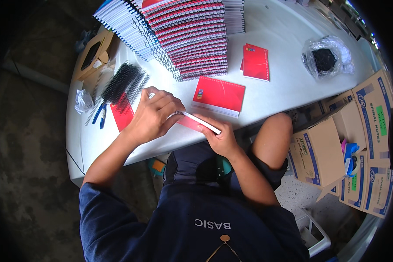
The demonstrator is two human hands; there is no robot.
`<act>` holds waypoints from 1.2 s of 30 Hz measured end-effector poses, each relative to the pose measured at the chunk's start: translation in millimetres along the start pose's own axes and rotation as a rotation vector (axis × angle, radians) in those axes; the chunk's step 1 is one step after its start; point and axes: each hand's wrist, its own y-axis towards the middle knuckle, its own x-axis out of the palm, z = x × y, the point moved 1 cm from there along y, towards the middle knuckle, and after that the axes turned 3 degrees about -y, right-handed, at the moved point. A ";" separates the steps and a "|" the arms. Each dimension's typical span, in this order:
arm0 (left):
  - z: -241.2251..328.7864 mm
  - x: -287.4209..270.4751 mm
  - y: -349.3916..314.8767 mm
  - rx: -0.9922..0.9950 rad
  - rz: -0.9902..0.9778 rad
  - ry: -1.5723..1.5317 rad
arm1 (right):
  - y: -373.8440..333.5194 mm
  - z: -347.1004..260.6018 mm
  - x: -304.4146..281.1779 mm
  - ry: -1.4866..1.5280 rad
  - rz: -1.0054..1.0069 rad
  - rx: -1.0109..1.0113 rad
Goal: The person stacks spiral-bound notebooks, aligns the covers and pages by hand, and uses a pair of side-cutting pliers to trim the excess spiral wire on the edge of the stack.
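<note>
A thin red-covered notebook [195,122] is held on edge over the near side of the white table [284,83]. My right hand [219,136] grips its near end. My left hand [153,114] closes over its far end, fingers pinching at the punched edge where a small wire tip shows. Black spiral coils [123,83] lie in a pile just left of my left hand, with a loose red cover [122,115] beside them.
Two unbound red notebooks [219,95] [255,62] lie on the table. Rows of bound spiral notebooks [179,35] are stacked at the back. Blue-handled pliers [101,114], crumpled paper [83,100], a plastic bag [327,56], cardboard boxes [353,144] at right.
</note>
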 end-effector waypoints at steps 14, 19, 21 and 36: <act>25.3 93.3 -64.3 0.100 0.272 0.221 | 0.8 -3.9 5.3 -0.231 -0.024 -0.311; 26.7 112.8 -64.0 0.032 0.213 0.156 | -1.8 3.3 3.9 -0.275 0.076 -0.318; 26.9 81.2 -41.3 0.186 0.372 0.407 | -1.6 1.1 4.5 -0.242 0.040 -0.293; 47.2 138.3 -54.3 0.092 0.129 0.069 | -6.2 1.1 -0.5 -0.126 -0.004 -0.147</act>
